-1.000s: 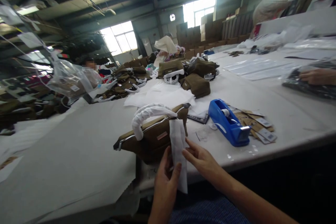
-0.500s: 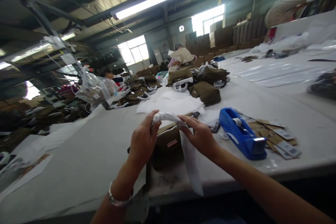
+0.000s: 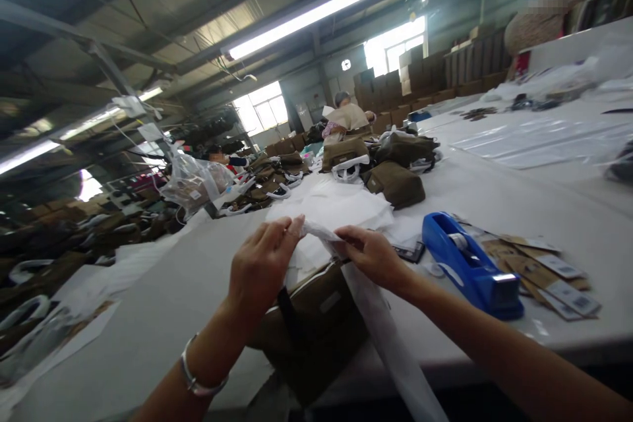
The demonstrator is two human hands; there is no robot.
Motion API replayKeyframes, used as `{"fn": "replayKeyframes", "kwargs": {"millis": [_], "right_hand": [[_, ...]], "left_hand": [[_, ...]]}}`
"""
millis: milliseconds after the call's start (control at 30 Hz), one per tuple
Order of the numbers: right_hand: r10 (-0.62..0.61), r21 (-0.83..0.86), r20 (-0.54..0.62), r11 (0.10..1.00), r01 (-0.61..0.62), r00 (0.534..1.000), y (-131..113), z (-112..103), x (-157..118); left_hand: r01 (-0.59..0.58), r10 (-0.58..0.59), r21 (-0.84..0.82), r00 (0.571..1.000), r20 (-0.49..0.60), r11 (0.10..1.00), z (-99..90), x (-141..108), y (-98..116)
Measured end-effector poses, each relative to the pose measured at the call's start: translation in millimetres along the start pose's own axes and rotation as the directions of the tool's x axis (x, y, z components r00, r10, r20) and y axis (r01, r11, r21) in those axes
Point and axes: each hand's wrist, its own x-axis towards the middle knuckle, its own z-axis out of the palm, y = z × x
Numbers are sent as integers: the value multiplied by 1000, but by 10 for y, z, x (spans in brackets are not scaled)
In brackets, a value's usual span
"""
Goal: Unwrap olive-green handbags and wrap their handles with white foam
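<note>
An olive-brown bag (image 3: 321, 323) hangs tilted at the table's front edge, with a small label on its face. Its handle (image 3: 319, 231) is wrapped in white paper and arches between my hands. My left hand (image 3: 264, 257), with a bracelet on the wrist, is closed on the left end of the wrapped handle. At the other end, my right hand (image 3: 370, 254) pinches the white paper strip (image 3: 388, 336) against the handle. The strip's loose end trails down across the bag's right side, past the table edge.
Right of my hands stands a blue tape dispenser (image 3: 469, 270), beside brown cardboard tags (image 3: 544, 270). White paper sheets (image 3: 331, 201) lie beyond the bag, near more olive bags (image 3: 395, 181). A co-worker (image 3: 346, 119) is at the far end. A plastic bag (image 3: 190, 178) hangs at left.
The bag has tilted and come nearer, its lower part swinging toward the front edge. My left hand has turned on the handle. The paper strip hangs further down and to the right.
</note>
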Motion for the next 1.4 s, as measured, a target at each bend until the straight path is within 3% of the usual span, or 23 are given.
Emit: {"fn": "replayKeyframes", "kwargs": {"millis": [67, 167, 267, 333, 367, 400, 433, 500, 533, 600, 667, 767, 833, 900, 933, 1000, 1067, 1133, 1167, 1267, 1400], "right_hand": [[45, 117, 48, 992, -51, 998, 2, -18, -14], [71, 239, 134, 966, -102, 988, -5, -60, -39], [70, 326, 213, 935, -138, 975, -14, -96, -69], [73, 379, 248, 910, -166, 966, -11, -116, -88], [76, 400, 263, 899, -180, 962, -4, -126, -98], [79, 417, 279, 888, -194, 957, 7, -136, -107], [81, 432, 292, 878, -208, 953, 22, -145, -116], [85, 458, 310, 859, -227, 947, 63, -156, -131], [85, 470, 313, 852, -232, 946, 85, -157, -138], [81, 490, 306, 841, -230, 948, 124, -149, -146], [76, 500, 294, 838, -221, 953, 132, -130, -154], [66, 470, 232, 866, -171, 971, 42, -95, -199], [-5, 298, 53, 954, -12, 999, -90, -66, -278], [-159, 36, -161, 985, 167, 974, -247, -16, -395], [-217, -55, -207, 976, 210, 954, -322, 22, -458], [-159, -5, -136, 987, 159, 978, -441, 123, -562], [51, 227, 101, 971, -73, 994, -513, 251, -604], [215, 473, 294, 814, -337, 931, -550, 378, -574], [255, 571, 332, 712, -409, 908, -562, 432, -539], [294, 752, 308, 508, -420, 905, -593, 548, -413], [271, 791, 252, 496, -358, 929, -593, 669, -287]], "left_hand": [[-121, 121, -1, 992, -31, 993, -87, -84, 46], [-148, 148, -44, 989, -19, 988, -223, -152, 130], [-35, 40, -178, 999, 27, 983, -335, -127, 201], [169, -116, -383, 981, 157, 908, -385, -72, 209], [320, -192, -497, 937, 292, 807, -399, -41, 198], [492, -233, -582, 855, 463, 648, -405, -14, 178], [656, -225, -614, 742, 632, 440, -402, 7, 152], [853, -90, -521, 517, 851, -19, -370, 22, 95], [871, -21, -443, 449, 893, -210, -344, 16, 71], [817, 34, -348, 407, 913, -460, -286, -15, 45], [755, 3, -346, 419, 908, -557, -236, -50, 43], [723, -70, -409, 450, 890, -557, -201, -72, 38], [723, -96, -439, 464, 881, -533, -202, -68, 4], [723, -118, -451, 462, 879, -524, -212, -58, -49], [725, -123, -446, 454, 883, -525, -219, -52, -75], [736, -110, -419, 430, 896, -532, -231, -40, -111], [761, -65, -393, 423, 904, -516, -241, -21, -117], [785, -13, -396, 444, 896, -477, -255, 6, -105], [791, 9, -406, 461, 888, -458, -268, 21, -98], [785, 44, -452, 516, 855, -425, -335, 61, -103], [782, 40, -500, 552, 833, -373, -463, 89, -134]]}}
